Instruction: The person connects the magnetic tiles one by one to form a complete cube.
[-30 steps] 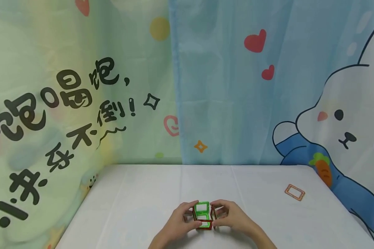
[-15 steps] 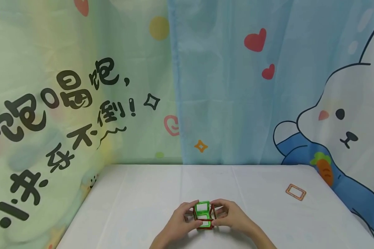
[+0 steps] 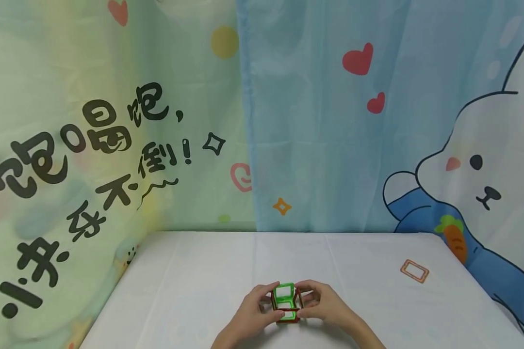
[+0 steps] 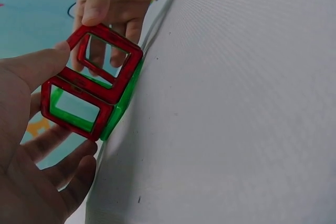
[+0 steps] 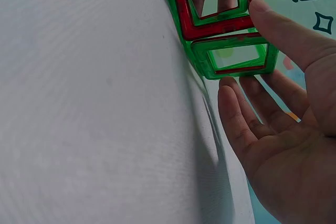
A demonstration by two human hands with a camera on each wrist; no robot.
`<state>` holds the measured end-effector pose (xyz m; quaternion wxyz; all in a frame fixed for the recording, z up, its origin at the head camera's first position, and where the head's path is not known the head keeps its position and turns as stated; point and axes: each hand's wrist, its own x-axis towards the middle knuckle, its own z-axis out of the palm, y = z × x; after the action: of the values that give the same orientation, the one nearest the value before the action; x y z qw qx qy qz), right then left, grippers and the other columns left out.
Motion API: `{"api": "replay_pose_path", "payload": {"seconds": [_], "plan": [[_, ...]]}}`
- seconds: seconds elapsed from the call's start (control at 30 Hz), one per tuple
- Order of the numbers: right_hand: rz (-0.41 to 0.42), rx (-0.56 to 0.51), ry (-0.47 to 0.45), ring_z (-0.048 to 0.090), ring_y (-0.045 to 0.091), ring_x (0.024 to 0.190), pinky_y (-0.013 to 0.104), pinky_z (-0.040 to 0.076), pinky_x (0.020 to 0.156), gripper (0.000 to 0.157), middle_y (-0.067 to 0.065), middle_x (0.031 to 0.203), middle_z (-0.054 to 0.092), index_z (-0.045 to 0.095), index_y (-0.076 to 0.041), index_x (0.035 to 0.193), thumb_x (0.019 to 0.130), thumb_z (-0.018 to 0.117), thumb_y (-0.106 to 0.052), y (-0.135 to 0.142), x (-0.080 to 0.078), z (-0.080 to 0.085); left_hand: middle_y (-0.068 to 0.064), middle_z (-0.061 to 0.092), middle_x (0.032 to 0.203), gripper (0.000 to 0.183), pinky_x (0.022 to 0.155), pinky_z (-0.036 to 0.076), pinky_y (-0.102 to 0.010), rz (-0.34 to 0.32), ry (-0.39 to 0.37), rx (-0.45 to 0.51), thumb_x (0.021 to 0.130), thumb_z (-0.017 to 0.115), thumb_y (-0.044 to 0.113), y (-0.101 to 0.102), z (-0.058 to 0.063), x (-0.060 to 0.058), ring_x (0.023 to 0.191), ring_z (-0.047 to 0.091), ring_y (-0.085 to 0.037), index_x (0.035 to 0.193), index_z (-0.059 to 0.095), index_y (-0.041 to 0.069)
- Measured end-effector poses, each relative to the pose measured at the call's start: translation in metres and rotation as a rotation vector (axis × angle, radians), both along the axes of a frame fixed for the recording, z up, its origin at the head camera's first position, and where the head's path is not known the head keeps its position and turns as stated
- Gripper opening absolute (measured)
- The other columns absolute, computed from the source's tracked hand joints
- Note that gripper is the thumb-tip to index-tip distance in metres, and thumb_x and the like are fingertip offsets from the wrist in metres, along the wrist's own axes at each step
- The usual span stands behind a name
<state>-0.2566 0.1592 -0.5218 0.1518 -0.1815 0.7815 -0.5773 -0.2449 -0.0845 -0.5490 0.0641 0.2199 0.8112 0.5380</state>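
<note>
A small open-topped box (image 3: 285,299) of red and green magnetic tiles with window openings sits between both hands near the table's front. My left hand (image 3: 254,310) grips its left side, thumb at the front corner and fingers behind. In the left wrist view, a red side tile (image 4: 105,119) lies beneath that thumb, adjoining the red front tile (image 4: 122,88). My right hand (image 3: 327,303) holds the opposite side, thumb near the front top corner. A green side tile (image 5: 236,73) leans there in the right wrist view. A green base shows along the table.
One orange rectangular frame tile (image 3: 415,271) lies flat at the back right of the white table (image 3: 192,271). Behind the table hangs a printed curtain (image 3: 310,121) with lettering, hearts and a cartoon animal.
Both hands keep their hold and hardly move. The tile at the box's right side has shifted its angle slightly. The head view drifts a little.
</note>
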Motion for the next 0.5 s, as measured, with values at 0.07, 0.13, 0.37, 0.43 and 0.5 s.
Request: {"api": "replay_pose_path", "payload": {"seconds": [0.07, 0.13, 0.37, 0.43, 0.5], "plan": [[0.001, -0.009, -0.001, 0.062, 0.028, 0.095, 0.034, 0.053, 0.077, 0.067, 0.016, 0.119, 0.061, 0.053, 0.006, 0.129, 0.074, 0.086, -0.013, 0.0004, -0.0006, 0.0005, -0.003, 0.056, 0.120, 0.065, 0.076, 0.047, -0.026, 0.000, 0.001, 0.004, 0.087, 0.075, 0.034, 0.0006, 0.0004, -0.0013, 0.101, 0.061, -0.013, 0.142, 0.049, 0.013], [0.012, -0.018, -0.009, 0.063, 0.028, 0.096, 0.034, 0.053, 0.078, 0.066, 0.017, 0.119, 0.061, 0.053, 0.007, 0.129, 0.074, 0.085, -0.012, 0.0014, -0.0005, 0.0007, -0.002, 0.056, 0.120, 0.065, 0.077, 0.047, -0.026, 0.000, 0.003, 0.005, 0.086, 0.075, 0.034, 0.0010, 0.0000, -0.0022, 0.101, 0.061, -0.013, 0.142, 0.049, 0.014], [0.073, -0.043, -0.037, 0.064, 0.029, 0.099, 0.033, 0.053, 0.079, 0.063, 0.021, 0.121, 0.060, 0.049, 0.012, 0.130, 0.079, 0.080, -0.007, 0.0030, -0.0008, -0.0017, -0.002, 0.056, 0.120, 0.065, 0.078, 0.047, -0.027, 0.000, 0.012, -0.001, 0.086, 0.075, 0.035, 0.0002, -0.0027, -0.0028, 0.100, 0.061, -0.012, 0.142, 0.050, 0.013], [0.075, -0.045, -0.040, 0.064, 0.030, 0.100, 0.033, 0.053, 0.080, 0.063, 0.022, 0.122, 0.059, 0.049, 0.012, 0.130, 0.079, 0.080, -0.007, 0.0024, -0.0007, -0.0016, -0.002, 0.056, 0.120, 0.064, 0.078, 0.048, -0.027, 0.000, 0.009, 0.006, 0.086, 0.075, 0.034, 0.0000, -0.0019, -0.0027, 0.100, 0.060, -0.012, 0.142, 0.050, 0.013], [0.072, -0.049, -0.044, 0.063, 0.031, 0.101, 0.033, 0.053, 0.080, 0.063, 0.024, 0.122, 0.059, 0.049, 0.012, 0.130, 0.080, 0.080, -0.008, 0.0021, -0.0001, -0.0007, -0.002, 0.056, 0.120, 0.064, 0.078, 0.048, -0.027, -0.002, 0.010, 0.008, 0.086, 0.075, 0.034, 0.0001, -0.0014, -0.0030, 0.101, 0.060, -0.013, 0.142, 0.050, 0.013]]}}
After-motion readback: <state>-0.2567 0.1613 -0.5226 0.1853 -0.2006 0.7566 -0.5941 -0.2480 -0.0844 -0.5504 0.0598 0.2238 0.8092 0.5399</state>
